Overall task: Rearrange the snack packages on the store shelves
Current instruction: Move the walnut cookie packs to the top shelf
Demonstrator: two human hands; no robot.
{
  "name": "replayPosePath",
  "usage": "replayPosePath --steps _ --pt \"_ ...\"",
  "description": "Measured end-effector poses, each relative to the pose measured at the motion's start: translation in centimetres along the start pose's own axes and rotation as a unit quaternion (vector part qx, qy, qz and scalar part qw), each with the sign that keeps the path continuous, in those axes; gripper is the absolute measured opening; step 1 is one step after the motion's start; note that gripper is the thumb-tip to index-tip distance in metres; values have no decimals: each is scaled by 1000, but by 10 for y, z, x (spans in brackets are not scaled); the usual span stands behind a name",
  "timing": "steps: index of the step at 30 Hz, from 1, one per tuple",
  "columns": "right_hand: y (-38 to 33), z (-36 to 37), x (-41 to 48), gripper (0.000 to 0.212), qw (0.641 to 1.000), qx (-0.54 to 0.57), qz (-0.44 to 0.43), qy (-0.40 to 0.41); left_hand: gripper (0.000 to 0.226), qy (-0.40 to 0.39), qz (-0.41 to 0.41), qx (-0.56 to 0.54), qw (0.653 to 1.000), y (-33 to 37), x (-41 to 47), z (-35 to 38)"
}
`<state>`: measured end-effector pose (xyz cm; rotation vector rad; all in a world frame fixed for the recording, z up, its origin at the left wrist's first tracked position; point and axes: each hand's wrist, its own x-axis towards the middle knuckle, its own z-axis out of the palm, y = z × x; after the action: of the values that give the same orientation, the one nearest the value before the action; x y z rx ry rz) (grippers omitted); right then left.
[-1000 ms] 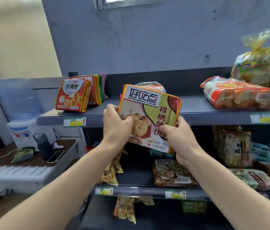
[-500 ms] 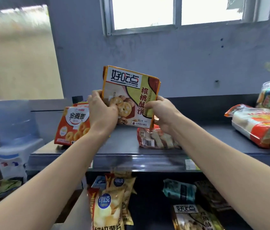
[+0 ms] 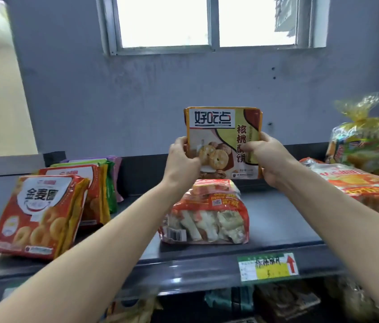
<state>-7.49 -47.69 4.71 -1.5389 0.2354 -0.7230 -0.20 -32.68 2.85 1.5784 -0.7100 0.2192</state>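
A person's left hand [image 3: 183, 159] and right hand [image 3: 272, 159] grip the side edges of a walnut-biscuit pack [image 3: 224, 134]. It is held upright at frame centre, over a red snack bag [image 3: 207, 213] lying on the top shelf [image 3: 277, 220]. Fingers and thumbs hide the pack's lower corners. Orange ring-biscuit packs [image 3: 37, 215] lean at lower left. The right edge cuts off a yellow-wrapped bag [image 3: 358, 141]. Goods below are blurred.

Daylight from an overexposed window [image 3: 209, 19] lights the scene evenly, with soft shadows. The edges are blurred and bent by the wide lens; the lower shelf [image 3: 277, 304] is dim.
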Motion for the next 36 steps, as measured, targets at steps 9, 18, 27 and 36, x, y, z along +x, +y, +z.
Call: replayPosePath --steps 9,18,27,36 --pt "13 -80 58 30 994 -79 9 72 54 -186 -127 21 974 -10 52 93" --pt "54 -57 85 16 992 -99 82 -3 72 -184 -168 196 948 -41 64 71" --pt "63 7 91 17 991 -42 88 -91 69 -116 -190 245 944 -47 67 6" --pt "82 11 102 20 988 -50 116 -86 42 -153 -160 384 897 -59 76 12"
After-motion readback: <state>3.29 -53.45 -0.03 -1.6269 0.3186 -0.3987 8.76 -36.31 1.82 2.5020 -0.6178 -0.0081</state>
